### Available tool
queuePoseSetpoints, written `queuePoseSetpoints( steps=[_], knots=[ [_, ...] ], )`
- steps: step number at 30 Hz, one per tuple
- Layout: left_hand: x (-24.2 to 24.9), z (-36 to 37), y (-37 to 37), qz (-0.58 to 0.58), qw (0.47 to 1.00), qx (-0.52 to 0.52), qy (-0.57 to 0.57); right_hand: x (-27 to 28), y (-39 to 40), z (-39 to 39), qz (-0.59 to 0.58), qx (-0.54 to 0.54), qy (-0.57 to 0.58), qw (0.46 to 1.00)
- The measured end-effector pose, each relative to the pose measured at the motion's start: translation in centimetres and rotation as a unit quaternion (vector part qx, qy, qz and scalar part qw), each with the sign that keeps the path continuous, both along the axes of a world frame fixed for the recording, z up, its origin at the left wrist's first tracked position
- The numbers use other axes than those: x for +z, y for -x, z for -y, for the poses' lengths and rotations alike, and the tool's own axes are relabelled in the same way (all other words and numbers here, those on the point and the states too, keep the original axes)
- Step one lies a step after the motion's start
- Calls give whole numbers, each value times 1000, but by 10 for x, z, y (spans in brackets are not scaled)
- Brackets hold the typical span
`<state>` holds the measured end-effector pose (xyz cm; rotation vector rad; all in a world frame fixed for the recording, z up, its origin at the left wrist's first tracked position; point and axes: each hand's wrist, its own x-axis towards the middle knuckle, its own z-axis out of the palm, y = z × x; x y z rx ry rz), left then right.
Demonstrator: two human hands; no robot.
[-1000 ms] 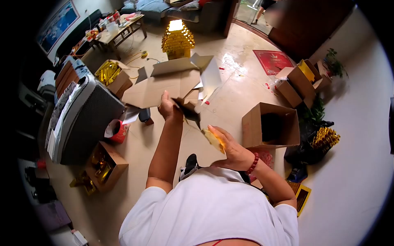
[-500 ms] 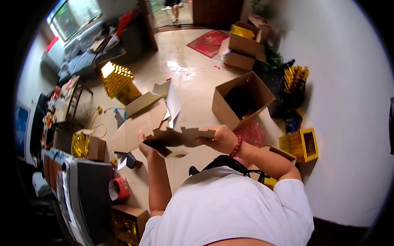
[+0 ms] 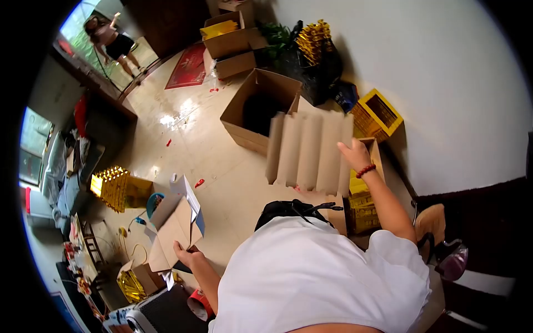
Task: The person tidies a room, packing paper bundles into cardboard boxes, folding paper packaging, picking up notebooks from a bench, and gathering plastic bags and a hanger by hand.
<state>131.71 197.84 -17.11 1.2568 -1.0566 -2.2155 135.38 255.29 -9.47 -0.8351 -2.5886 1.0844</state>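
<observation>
My left hand is closed on the lower edge of a flattened cardboard box, brown on its broad face with white and bluish flaps at its right side. Out to the right, my right hand grips the edge of a folded, ridged cardboard sheet, and a red bead bracelet circles that wrist. The sheet hangs over part of a large open carton with something black inside. Below my right hand, another carton holds yellow-gold pieces.
Gold tinsel tops a black bag by the wall, near a yellow frame-like box. A gold tasselled object stands on the floor at left. Stacked boxes are at the back. A person stands in the doorway.
My hands have moved apart. The ridged sheet has swung right with my right hand, while the flattened box is lower left with my left hand. The view has turned right.
</observation>
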Motion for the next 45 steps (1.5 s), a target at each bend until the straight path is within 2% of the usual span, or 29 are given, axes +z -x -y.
queuePoseSetpoints(
  steps=[3, 6, 7, 9, 11, 12, 15, 17, 19, 21, 23, 25, 26, 27, 28, 30, 35, 37, 39, 42, 45],
  knots=[
    [0, -11, 0, 49, 998, 25, -11, -55, -52, -39, 20, -122, 149, 981],
    [9, -26, 3, 80, 995, 49, -25, -100, -98, -60, 65, -275, 174, 943],
    [19, -36, 7, 86, 995, 49, -31, -119, -109, -70, 97, -324, 170, 926],
    [34, -49, 8, 82, 996, 29, -23, -136, -131, -87, 168, -342, 267, 885],
    [25, -45, 13, 51, 998, -13, -26, -159, -146, -93, 131, -425, 341, 828],
    [25, -45, 14, 44, 999, -18, -25, -161, -149, -93, 160, -467, 293, 819],
    [32, -56, 13, 41, 997, -31, -49, -241, -185, -141, 260, -427, 221, 837],
    [31, -59, 11, 42, 998, -31, -44, -261, -195, -152, 234, -474, 209, 823],
    [26, -63, 11, 67, 995, -11, -77, -269, -209, -165, 193, -473, 247, 823],
    [35, -76, 5, 79, 994, 8, -75, -281, -226, -177, 146, -470, 179, 852],
    [37, -80, -3, 81, 994, -26, -75, -255, -233, -172, 15, -515, 310, 799],
    [43, -86, -9, 68, 993, -29, -88, -267, -256, -189, 135, -550, 272, 778],
    [43, -89, -11, 62, 994, -22, -83, -310, -290, -216, 225, -497, 296, 784],
    [43, -92, -13, 56, 995, -16, -79, -322, -307, -226, 309, -430, 315, 788],
    [31, -86, -16, 45, 996, -24, -71, -334, -327, -228, 304, -472, 292, 775],
    [35, -93, -21, 44, 996, -8, -75, -315, -330, -202, 252, -526, 286, 760],
    [32, -99, -32, 28, 997, 6, -77, -297, -318, -190, 229, -499, 322, 771],
    [37, -105, -30, 40, 994, 66, -78, -294, -295, -195, 231, -455, 337, 791],
    [22, -96, -41, -7, 996, 26, -90, -293, -260, -201, 232, -396, 350, 817],
    [37, -113, -40, 12, 989, 113, -99, -290, -192, -210, 237, -285, 363, 855],
    [26, -111, -56, -28, 988, 117, -100, -290, -128, -208, 234, -143, 327, 904]
  ],
)
